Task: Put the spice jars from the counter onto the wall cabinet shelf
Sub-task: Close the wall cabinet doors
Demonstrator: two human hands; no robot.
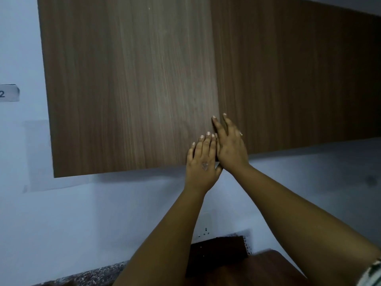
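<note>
Two closed wooden doors fill the upper view: the left door [127,85] is lit and pale brown, the right door [294,79] is darker, and they meet at a vertical seam just above the hands. With both doors closed, the shelf behind them is hidden. Around the cabinet is a pale blue wall [82,213], with a small white label [9,93] bearing the digit 2 at the far left edge and a white socket plate [204,228] low down between the forearms. At the bottom, a strip of speckled counter [97,273] shows on the left, and a dark brown wooden piece [218,256] lies behind the arms; what it is I cannot tell. No jar can be seen on the counter strip that shows or anywhere else. The left hand [203,162] lies flat against the lower right corner of the left door, fingers straight and close together, holding nothing. The right hand [229,145] crosses just beside it at the seam, fingers extended and slightly spread, tips on the door edge, a ring on one finger, holding nothing.
</note>
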